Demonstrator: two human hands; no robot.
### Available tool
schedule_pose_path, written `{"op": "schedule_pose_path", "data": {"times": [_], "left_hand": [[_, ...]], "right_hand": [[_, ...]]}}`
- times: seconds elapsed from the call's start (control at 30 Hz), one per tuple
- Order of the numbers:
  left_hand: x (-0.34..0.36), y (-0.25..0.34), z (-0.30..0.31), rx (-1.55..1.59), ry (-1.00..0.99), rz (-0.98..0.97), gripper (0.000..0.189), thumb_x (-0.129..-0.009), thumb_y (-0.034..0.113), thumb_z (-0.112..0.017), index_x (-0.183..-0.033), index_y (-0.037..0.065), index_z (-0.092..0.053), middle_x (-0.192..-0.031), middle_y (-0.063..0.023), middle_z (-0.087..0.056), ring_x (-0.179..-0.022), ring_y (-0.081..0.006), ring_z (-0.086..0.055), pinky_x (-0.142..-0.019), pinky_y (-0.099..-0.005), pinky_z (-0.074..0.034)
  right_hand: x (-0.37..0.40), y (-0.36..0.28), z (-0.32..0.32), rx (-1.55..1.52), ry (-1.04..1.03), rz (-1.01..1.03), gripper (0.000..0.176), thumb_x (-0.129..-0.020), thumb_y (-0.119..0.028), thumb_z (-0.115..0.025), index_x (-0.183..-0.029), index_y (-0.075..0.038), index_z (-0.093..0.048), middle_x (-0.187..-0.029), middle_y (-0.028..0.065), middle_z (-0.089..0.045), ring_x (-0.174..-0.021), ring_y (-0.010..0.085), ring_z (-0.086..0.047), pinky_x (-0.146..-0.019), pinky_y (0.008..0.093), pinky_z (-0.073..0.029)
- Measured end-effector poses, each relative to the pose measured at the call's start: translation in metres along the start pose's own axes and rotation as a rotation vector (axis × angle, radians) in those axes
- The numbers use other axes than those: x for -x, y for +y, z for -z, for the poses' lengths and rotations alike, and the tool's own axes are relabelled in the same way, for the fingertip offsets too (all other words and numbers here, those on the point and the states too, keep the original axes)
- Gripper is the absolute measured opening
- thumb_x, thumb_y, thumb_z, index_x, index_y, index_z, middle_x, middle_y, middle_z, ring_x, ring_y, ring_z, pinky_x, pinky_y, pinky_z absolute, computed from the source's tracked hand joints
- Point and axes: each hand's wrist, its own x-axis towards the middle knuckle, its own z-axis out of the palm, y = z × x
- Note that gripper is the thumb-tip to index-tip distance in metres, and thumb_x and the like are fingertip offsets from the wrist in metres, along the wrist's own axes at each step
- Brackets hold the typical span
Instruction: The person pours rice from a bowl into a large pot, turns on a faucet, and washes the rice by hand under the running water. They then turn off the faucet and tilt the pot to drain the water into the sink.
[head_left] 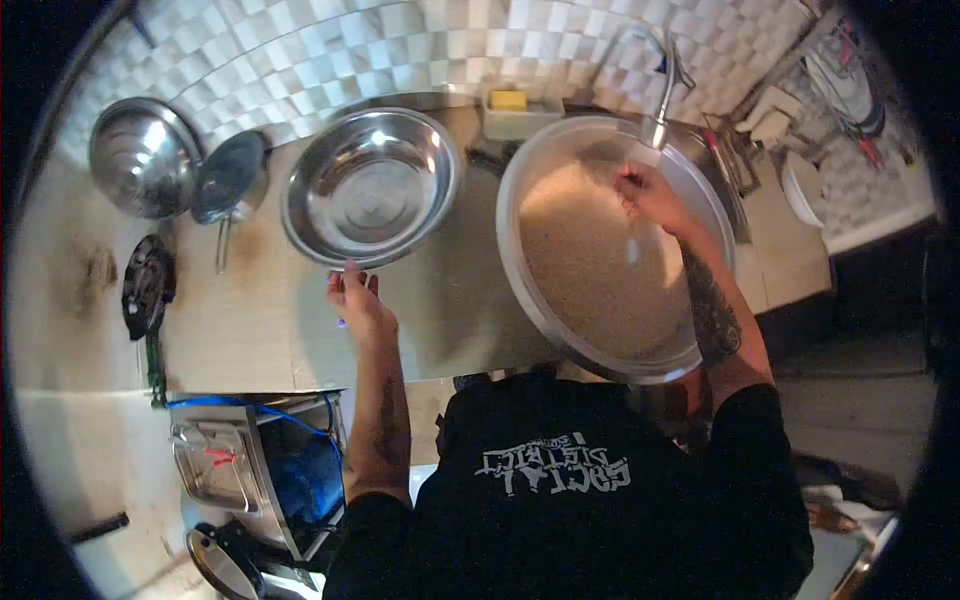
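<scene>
— Where is the steel bowl (370, 185) found from the left hand (357, 303)?

— At twelve o'clock of it, touching. The hand is laid against the near rim, but whether the rim is pinched by that grip cannot be told. The bowl is round, shallow and polished, and is stood on the pale bench (440, 310).

— And the right hand (645, 192)?

— It is held under the spout of the tap (662, 95), over the far side of the big tub (503, 225). The tub is set at three o'clock of the bowl, just beside it. That grip is loosely curled and released, and nothing is seen grasped.

— What is carried in the tub?

— A flat bed of fine, pale grain (590, 275). The tub is wide and round, of cloudy plastic with a thin rim. The bowl is nearer the left hand, the tub nearer the right.
</scene>
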Motion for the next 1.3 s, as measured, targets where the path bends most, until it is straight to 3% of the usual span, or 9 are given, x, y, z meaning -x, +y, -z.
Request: {"op": "schedule_pose_path", "data": {"times": [0.03, 0.13, 0.3, 0.6, 0.9, 1.03, 1.1, 1.23, 1.3], "left_hand": [[0.023, -0.002, -0.005, -0.121, -0.071, -0.123, 0.037, -0.084, 0.011, -0.064, -0.113, 0.005, -0.041, -0.105, -0.0109, -0.051, -0.095, -0.0188, -0.052, -0.080, -0.0327, -0.044], [0.087, -0.017, -0.015, -0.507, -0.533, -0.540, 0.038, -0.083, 0.010, -0.063, -0.116, 0.004, -0.045, -0.123, -0.0171, -0.046, -0.118, -0.0276, -0.044, -0.096, -0.0423, -0.038], [0.135, 0.018, -0.052, -0.987, -1.379, -1.072, 0.041, -0.081, 0.024, -0.064, -0.117, 0.006, -0.053, -0.134, -0.0166, -0.041, -0.128, -0.0384, -0.034, -0.107, -0.0582, -0.016], [0.143, 0.020, -0.118, -1.535, -1.817, -0.803, 0.039, -0.084, 0.035, -0.057, -0.110, 0.007, -0.059, -0.111, -0.0189, -0.057, -0.110, -0.0362, -0.054, -0.107, -0.0543, -0.024], [0.127, -0.102, -0.230, -1.865, -2.036, -1.138, 0.085, -0.076, 0.054, -0.064, -0.132, -0.004, -0.039, -0.131, -0.0323, -0.040, -0.121, -0.0419, -0.044, -0.103, -0.0454, -0.033], [0.185, -0.160, -0.276, -1.915, -1.281, -0.500, 0.088, -0.076, 0.059, -0.061, -0.139, 0.003, -0.034, -0.139, -0.0333, -0.030, -0.124, -0.0474, -0.038, -0.106, -0.0462, -0.030], [0.181, -0.238, -0.246, -2.081, -1.183, -0.683, 0.085, -0.079, 0.057, -0.058, -0.140, 0.004, -0.032, -0.140, -0.0319, -0.029, -0.124, -0.0479, -0.038, -0.105, -0.0470, -0.030], [0.240, -0.161, -0.224, -1.746, -1.756, -1.433, 0.084, -0.080, 0.054, -0.057, -0.142, 0.005, -0.029, -0.142, -0.0291, -0.028, -0.127, -0.0475, -0.034, -0.105, -0.0505, -0.028], [0.210, -0.135, -0.196, -2.112, -1.632, -1.193, 0.084, -0.080, 0.051, -0.060, -0.143, 0.005, -0.027, -0.144, -0.0260, -0.028, -0.129, -0.0469, -0.030, -0.106, -0.0517, -0.026]], "right_hand": [[0.003, 0.004, 0.006, -0.120, 0.011, -0.006, 0.020, -0.087, -0.021, -0.057, -0.099, -0.006, -0.061, -0.086, 0.0139, -0.064, -0.078, 0.0311, -0.062, -0.071, 0.0388, -0.049], [0.029, 0.032, 0.013, 1.106, 0.069, 0.446, 0.018, -0.085, -0.019, -0.058, -0.098, -0.007, -0.063, -0.084, 0.0133, -0.064, -0.075, 0.0311, -0.062, -0.070, 0.0386, -0.049], [0.088, -0.003, 0.009, 0.614, 0.255, 0.260, 0.016, -0.083, -0.018, -0.058, -0.092, -0.006, -0.064, -0.084, 0.0153, -0.063, -0.078, 0.0309, -0.063, -0.072, 0.0397, -0.049], [0.154, 0.081, 0.064, 0.536, 0.319, 0.301, 0.016, -0.081, -0.018, -0.060, -0.091, -0.006, -0.065, -0.084, 0.0138, -0.065, -0.071, 0.0297, -0.063, -0.066, 0.0380, -0.051], [0.171, 0.096, 0.071, 0.298, 0.316, 0.411, 0.012, -0.080, -0.013, -0.063, -0.089, -0.006, -0.066, -0.084, 0.0106, -0.065, -0.074, 0.0241, -0.063, -0.064, 0.0341, -0.050], [0.177, 0.106, 0.085, 0.310, 0.305, 0.594, 0.016, -0.079, -0.023, -0.066, -0.085, -0.008, -0.067, -0.082, 0.0102, -0.065, -0.077, 0.0275, -0.062, -0.069, 0.0384, -0.051], [0.170, 0.116, 0.087, 0.362, 0.245, 0.645, 0.020, -0.078, -0.028, -0.065, -0.081, -0.009, -0.067, -0.078, 0.0103, -0.064, -0.078, 0.0284, -0.061, -0.070, 0.0400, -0.050], [0.167, 0.124, 0.095, 0.346, 0.260, 0.833, 0.026, -0.079, -0.034, -0.063, -0.076, -0.008, -0.063, -0.071, 0.0118, -0.060, -0.076, 0.0277, -0.061, -0.067, 0.0409, -0.048], [0.164, 0.127, 0.104, 0.378, 0.185, 0.883, 0.027, -0.080, -0.034, -0.063, -0.076, -0.008, -0.062, -0.071, 0.0123, -0.060, -0.075, 0.0279, -0.061, -0.066, 0.0412, -0.048]]}}
